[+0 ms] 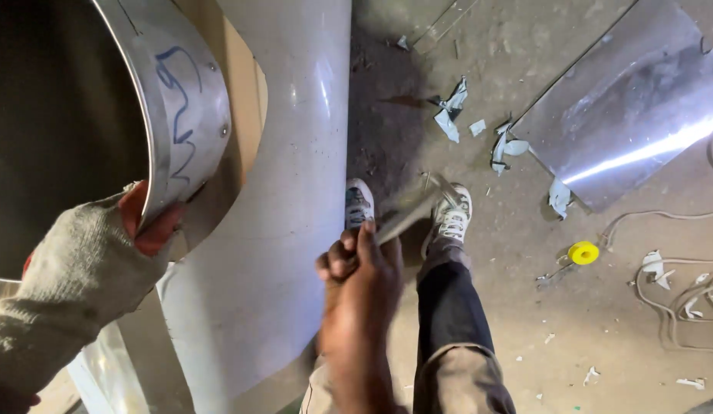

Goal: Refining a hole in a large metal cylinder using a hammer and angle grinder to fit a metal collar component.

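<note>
My left hand (103, 261), in a grey work glove with red fingertips, grips the rim of a round sheet-metal duct collar (189, 115) with blue scribbles on it. The collar sits against a large grey duct (287, 192) that runs from the top down to the bottom left. My right hand (360, 284), bare, is shut on a hammer (418, 207) that is blurred by motion, held to the right of the duct above my shoes.
My feet in white sneakers (448, 218) stand on a dusty concrete floor. A shiny metal sheet (625, 107) lies at the upper right. Torn scraps of film (451, 111), a yellow tape roll (583, 252) and loose cables (678, 299) lie around it.
</note>
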